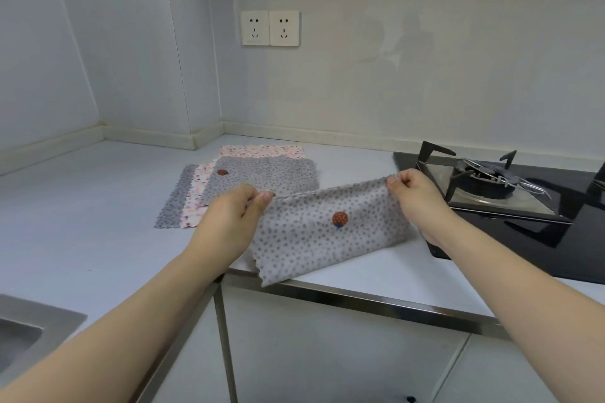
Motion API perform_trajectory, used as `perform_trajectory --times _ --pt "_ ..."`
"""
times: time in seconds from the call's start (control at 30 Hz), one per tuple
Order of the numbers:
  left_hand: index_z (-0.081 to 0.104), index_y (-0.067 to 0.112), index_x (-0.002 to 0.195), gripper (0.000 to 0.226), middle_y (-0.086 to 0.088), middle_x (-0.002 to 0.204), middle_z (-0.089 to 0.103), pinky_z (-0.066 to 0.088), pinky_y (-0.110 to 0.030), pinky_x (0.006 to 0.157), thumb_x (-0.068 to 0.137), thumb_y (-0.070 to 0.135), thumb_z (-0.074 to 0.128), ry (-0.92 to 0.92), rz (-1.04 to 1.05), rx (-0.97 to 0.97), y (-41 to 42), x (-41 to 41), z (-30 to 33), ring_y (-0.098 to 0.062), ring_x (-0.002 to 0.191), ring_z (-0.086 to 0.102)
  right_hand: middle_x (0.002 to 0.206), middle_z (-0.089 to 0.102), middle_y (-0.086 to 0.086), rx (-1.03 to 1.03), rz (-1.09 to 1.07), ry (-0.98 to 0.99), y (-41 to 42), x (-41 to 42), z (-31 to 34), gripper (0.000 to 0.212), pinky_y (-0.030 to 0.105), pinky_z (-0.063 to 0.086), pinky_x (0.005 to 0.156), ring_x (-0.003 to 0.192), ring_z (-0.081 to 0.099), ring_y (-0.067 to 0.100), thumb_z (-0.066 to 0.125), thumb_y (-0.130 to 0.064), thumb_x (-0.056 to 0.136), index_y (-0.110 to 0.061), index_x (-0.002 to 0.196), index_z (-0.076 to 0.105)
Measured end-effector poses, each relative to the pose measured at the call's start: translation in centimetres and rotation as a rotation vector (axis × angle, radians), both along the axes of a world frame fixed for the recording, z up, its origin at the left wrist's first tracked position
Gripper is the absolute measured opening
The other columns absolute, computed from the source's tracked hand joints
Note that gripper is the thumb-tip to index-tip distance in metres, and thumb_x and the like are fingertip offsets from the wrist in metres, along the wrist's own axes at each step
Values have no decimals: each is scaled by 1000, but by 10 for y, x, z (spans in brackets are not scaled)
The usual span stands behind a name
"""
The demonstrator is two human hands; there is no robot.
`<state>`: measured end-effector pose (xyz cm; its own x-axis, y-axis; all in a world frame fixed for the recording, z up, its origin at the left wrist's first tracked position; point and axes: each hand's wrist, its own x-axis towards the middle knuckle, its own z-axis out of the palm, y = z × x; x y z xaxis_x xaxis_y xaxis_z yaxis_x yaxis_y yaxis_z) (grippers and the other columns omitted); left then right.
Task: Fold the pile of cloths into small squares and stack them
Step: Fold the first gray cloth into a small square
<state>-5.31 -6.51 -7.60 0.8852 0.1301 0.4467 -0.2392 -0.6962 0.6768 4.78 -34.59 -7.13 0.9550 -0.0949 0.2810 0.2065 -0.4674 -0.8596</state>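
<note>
A grey dotted cloth (314, 239) with a red-orange motif hangs in the air over the counter's front edge, stretched between both hands. My left hand (229, 219) pinches its upper left corner and my right hand (414, 196) pinches its upper right corner. The lower edge droops past the counter's rim. Behind my left hand a pile of flat cloths (262, 173) lies on the white counter (82, 206): a grey dotted one on top, pink flowered ones and another grey one showing beneath it.
A black gas hob (491, 193) with a metal pan support sits close to my right hand. A steel sink (29, 334) is at the lower left. Two wall sockets (270, 28) are on the back wall. White cabinet doors (327, 353) lie below the counter.
</note>
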Motion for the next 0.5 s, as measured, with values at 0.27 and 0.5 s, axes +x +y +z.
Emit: perform_trajectory --times 0.27,0.5 --pt "50 20 71 37 2 56 50 38 -34 54 96 47 48 17 33 171 13 17 -16 -19 57 50 80 49 -5 -217 -38 -21 32 30 -11 17 31 35 62 74 47 15 40 -29 101 -13 99 47" --pt "47 19 75 31 -1 66 54 34 -34 56 100 38 45 101 57 298 15 27 -28 -23 67 51 107 55 9 -718 -103 -75 32 43 -21 16 37 38 69 88 51 30 35 -28 102 -15 109 42"
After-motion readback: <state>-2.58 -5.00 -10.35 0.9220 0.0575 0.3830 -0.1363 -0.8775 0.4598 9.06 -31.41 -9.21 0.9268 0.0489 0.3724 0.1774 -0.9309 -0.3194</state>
